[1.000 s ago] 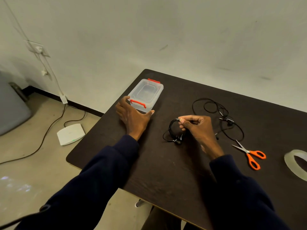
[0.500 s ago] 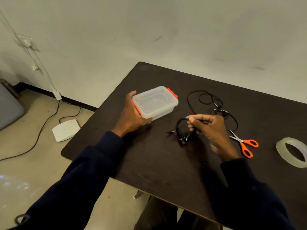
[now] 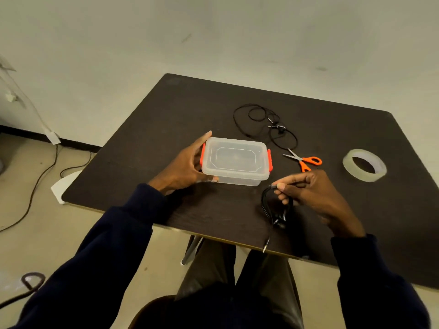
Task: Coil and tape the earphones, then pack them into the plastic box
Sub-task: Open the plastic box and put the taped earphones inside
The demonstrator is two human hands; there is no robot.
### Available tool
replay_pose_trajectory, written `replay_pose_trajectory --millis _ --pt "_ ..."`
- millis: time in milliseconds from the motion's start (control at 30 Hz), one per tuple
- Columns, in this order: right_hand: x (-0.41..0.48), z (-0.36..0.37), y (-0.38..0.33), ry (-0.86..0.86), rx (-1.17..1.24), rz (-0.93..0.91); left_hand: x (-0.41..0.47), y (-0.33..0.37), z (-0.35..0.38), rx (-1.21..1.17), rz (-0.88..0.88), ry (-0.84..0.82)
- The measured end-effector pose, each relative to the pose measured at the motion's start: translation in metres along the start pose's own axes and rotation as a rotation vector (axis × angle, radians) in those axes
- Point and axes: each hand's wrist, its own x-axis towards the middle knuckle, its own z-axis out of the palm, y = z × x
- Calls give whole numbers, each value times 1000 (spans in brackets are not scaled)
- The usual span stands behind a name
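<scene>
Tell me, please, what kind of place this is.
Probably a plain indoor workroom or office. A dark table stands by a bare pale wall, loose cables run over the floor, and a tape roll and scissors lie on the table.

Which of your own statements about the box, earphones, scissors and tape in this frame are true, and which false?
1. The box has its lid on. True.
2. The right hand holds the scissors. False: it pinches the coiled earphones; the scissors lie on the table.
3. The left hand grips the box by one end. True.
4. The tape lies inside the box. False: it lies on the table, right of the scissors.
5. The loose earphones lie beyond the box. True.
</scene>
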Motion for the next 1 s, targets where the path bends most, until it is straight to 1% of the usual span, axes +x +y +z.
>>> replay_pose_trajectory --millis 133,333,433,500,567,633,667,733,767,833,900,1000 --pt "-1 -13 16 101 -22 103 -3 11 20 11 45 5" --pt "14 -31 22 209 -127 128 -17 9 35 0 133 148" --pt "23 -31 23 236 -289 67 -22 8 33 2 126 187" --pt "25 -29 19 257 -419 10 -23 8 29 -43 91 136" --pt "27 -25 14 357 -469 -69 -23 11 25 -112 66 77" --pt "26 -17 6 468 -420 -177 -24 14 25 -163 59 105" --pt "26 -12 1 470 -348 -211 -23 16 26 -202 55 144" --pt "28 1 -7 390 -186 -200 -21 20 29 -319 17 252" --pt "29 7 -10 356 -152 -184 -19 21 29 -382 -18 306" --pt "34 15 -9 353 -134 -166 -15 24 30 -488 -105 385" --pt "37 19 -4 354 -69 -136 -13 28 31 -478 -159 457" --pt "37 21 1 371 -31 -120 -14 29 36 -287 -165 561"
